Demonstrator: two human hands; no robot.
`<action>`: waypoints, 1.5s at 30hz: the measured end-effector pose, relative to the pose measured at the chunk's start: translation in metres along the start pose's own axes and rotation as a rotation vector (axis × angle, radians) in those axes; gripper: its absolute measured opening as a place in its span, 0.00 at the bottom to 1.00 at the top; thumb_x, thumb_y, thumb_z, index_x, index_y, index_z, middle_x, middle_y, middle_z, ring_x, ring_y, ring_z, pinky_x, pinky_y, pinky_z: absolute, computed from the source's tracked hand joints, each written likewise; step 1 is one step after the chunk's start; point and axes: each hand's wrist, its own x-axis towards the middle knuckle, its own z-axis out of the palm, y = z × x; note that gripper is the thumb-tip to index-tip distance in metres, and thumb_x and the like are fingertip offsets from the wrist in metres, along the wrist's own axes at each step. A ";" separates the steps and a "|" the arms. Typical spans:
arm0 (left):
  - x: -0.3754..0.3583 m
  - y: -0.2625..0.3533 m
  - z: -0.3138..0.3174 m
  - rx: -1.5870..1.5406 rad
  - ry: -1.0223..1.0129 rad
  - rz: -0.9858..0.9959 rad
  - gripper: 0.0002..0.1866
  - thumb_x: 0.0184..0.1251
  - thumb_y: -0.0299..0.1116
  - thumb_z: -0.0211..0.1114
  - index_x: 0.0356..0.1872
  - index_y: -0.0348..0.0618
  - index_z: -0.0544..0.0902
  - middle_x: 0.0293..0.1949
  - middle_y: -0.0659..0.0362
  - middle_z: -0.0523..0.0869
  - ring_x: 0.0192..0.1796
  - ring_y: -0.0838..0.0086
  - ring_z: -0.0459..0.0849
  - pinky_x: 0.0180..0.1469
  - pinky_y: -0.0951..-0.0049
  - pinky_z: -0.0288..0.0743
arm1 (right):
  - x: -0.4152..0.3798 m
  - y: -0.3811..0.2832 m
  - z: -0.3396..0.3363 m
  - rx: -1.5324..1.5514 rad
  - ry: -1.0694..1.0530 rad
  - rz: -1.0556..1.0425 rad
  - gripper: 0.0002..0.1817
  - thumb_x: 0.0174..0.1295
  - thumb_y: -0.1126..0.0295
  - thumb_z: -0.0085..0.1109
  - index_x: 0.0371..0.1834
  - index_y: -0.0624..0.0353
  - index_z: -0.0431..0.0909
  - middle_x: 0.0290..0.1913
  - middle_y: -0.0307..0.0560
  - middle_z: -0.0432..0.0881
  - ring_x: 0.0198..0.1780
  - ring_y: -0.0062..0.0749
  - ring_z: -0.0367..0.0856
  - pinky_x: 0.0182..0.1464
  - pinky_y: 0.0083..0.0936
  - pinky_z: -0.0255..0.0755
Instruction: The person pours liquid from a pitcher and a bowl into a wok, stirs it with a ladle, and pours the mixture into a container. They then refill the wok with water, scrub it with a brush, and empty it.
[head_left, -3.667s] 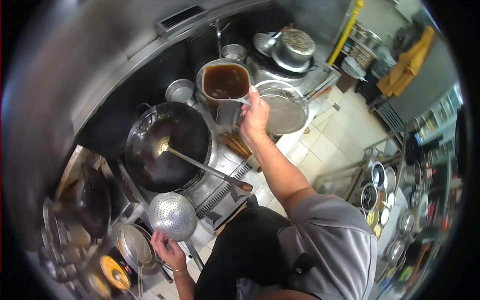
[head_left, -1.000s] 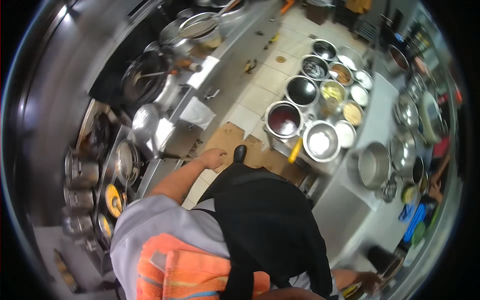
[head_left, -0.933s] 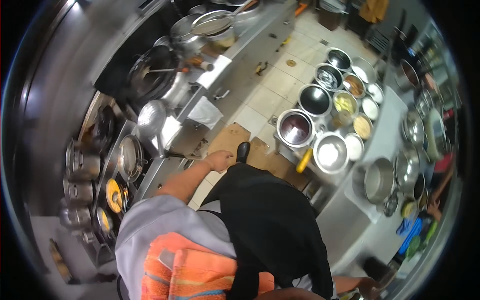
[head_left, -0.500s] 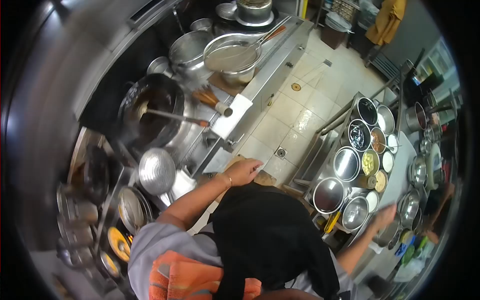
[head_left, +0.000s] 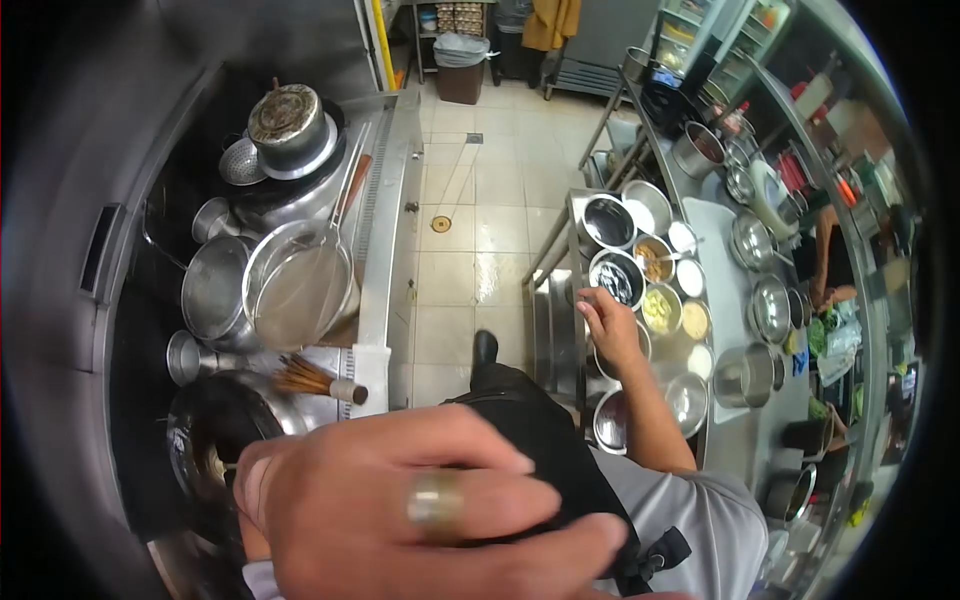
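Standing beside the right hand (head_left: 613, 332), whose fingers look loosely open, the stiff metal pot (head_left: 643, 276) of dark contents (head_left: 616, 278), probably heavy and slick, suits a level rim hold; the left hand (head_left: 400, 505) is spread, apparently empty.

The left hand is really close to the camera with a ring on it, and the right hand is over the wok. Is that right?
Not quite: the right hand isn't over the wok. The head view shows it by the metal containers, on the opposite side. The left hand is indeed close to the camera, wearing a ring.
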 end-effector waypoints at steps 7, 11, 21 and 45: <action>0.051 -0.132 0.043 -0.288 0.334 -0.273 0.11 0.68 0.35 0.77 0.49 0.49 0.96 0.39 0.63 0.93 0.26 0.87 0.76 0.24 0.80 0.64 | 0.150 0.054 0.045 0.199 0.163 0.053 0.13 0.73 0.63 0.69 0.57 0.52 0.86 0.28 0.48 0.84 0.28 0.35 0.82 0.36 0.29 0.77; 0.107 -0.233 0.048 -0.417 0.602 -0.454 0.12 0.69 0.35 0.77 0.51 0.48 0.95 0.38 0.62 0.92 0.26 0.86 0.77 0.23 0.80 0.64 | 0.285 0.060 0.024 0.142 0.206 0.029 0.14 0.72 0.63 0.70 0.57 0.51 0.86 0.25 0.47 0.82 0.26 0.33 0.79 0.34 0.30 0.74; 0.159 -0.577 -0.039 -0.148 0.141 -0.212 0.05 0.68 0.21 0.71 0.37 0.42 0.93 0.34 0.49 0.91 0.28 0.65 0.88 0.30 0.74 0.83 | 0.661 -0.010 0.000 0.022 -0.042 -0.364 0.17 0.73 0.57 0.67 0.61 0.46 0.82 0.31 0.49 0.87 0.36 0.50 0.88 0.41 0.43 0.81; 0.120 -1.384 0.035 -0.152 -0.209 -0.857 0.03 0.70 0.26 0.72 0.41 0.38 0.90 0.35 0.57 0.91 0.33 0.73 0.89 0.37 0.75 0.82 | 0.874 0.462 0.122 0.004 -0.478 1.049 0.28 0.74 0.47 0.57 0.58 0.63 0.84 0.52 0.63 0.89 0.57 0.61 0.87 0.57 0.54 0.80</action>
